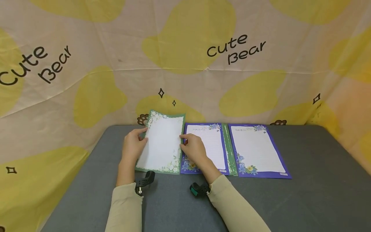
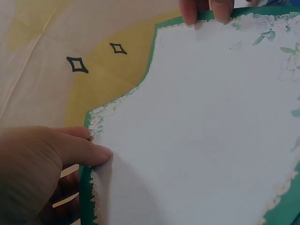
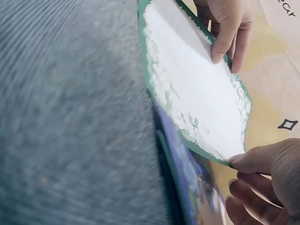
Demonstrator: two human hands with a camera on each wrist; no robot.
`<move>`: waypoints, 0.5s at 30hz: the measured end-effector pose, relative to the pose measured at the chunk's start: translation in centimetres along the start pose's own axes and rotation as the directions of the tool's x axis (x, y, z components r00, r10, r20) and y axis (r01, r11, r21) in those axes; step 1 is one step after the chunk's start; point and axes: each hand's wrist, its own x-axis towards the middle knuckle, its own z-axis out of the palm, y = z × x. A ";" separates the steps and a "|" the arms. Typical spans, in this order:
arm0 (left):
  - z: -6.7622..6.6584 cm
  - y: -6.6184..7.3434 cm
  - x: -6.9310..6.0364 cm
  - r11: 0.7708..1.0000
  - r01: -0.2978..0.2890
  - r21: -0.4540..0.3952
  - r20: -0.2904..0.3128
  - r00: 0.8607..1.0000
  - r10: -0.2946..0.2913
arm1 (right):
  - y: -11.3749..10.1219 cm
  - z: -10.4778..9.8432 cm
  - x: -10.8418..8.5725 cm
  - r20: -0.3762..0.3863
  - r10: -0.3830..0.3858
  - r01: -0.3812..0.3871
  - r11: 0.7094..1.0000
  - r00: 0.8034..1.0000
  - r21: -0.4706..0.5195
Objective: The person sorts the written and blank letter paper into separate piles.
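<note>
A sheet of white paper with a green floral border is held up, tilted, between both hands in the head view. My left hand pinches its left edge; in the left wrist view the thumb lies on the front face. At the opposite edge my right hand pinches the paper between thumb and fingers, as the right wrist view also shows. Just right of it, partly behind the right hand, lies a purple-bordered sheet with blue flowers. Whether the held sheet's lower edge touches the table cannot be told.
Green-bordered paper shows beneath the purple-bordered sheet. Another purple-bordered sheet with faint writing lies farther right. All are on a dark grey table, with a yellow-patterned cloth hanging behind. Each wrist wears a black strap.
</note>
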 end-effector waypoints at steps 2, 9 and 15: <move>0.3 -0.3 0.1 1.000 0.011 0.001 0.007 1.000 -0.011 | 0.2 0.1 -0.1 0.019 0.002 -0.001 0.999 1.000 -0.032; 1.2 -1.3 0.2 1.000 0.029 0.008 0.037 0.999 -0.029 | 1.0 0.4 -0.3 0.050 -0.021 0.026 0.993 0.999 -0.111; 1.6 -2.1 0.2 0.998 0.059 0.024 0.084 0.995 -0.061 | 1.8 1.1 -0.3 0.045 -0.061 0.066 0.990 0.997 -0.125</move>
